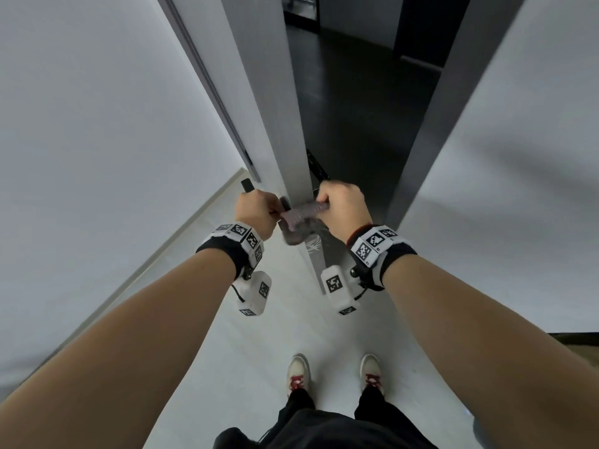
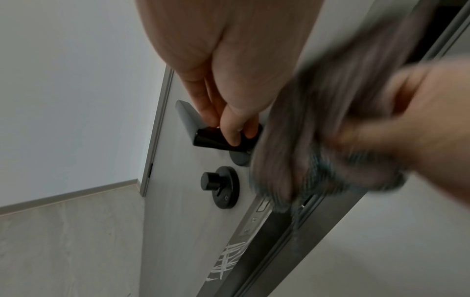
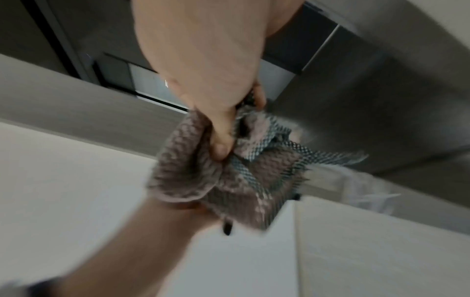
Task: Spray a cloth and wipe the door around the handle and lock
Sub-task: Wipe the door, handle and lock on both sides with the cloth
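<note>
A grey door point(image 1: 259, 92) stands ajar, its edge toward me. My left hand point(image 1: 256, 210) grips the black lever handle point(image 2: 203, 136) on the door's left face, fingers curled round it. Below the handle sits a round black lock knob point(image 2: 218, 184). My right hand point(image 1: 343, 202) holds a bunched grey-pink cloth point(image 1: 301, 218) against the door's edge beside the handle; in the right wrist view the thumb point(image 3: 223, 138) pinches the cloth point(image 3: 229, 176). The cloth point(image 2: 318, 130) is blurred in the left wrist view. No spray bottle is in view.
A white wall point(image 1: 97, 124) lies to the left and another point(image 1: 518, 189) to the right. A dark room point(image 1: 356, 108) lies beyond the gap. The dark door frame point(image 1: 431, 124) stands right of the gap. My shoes point(image 1: 334, 374) stand on the pale floor. White scribbles point(image 2: 229, 261) mark the door low down.
</note>
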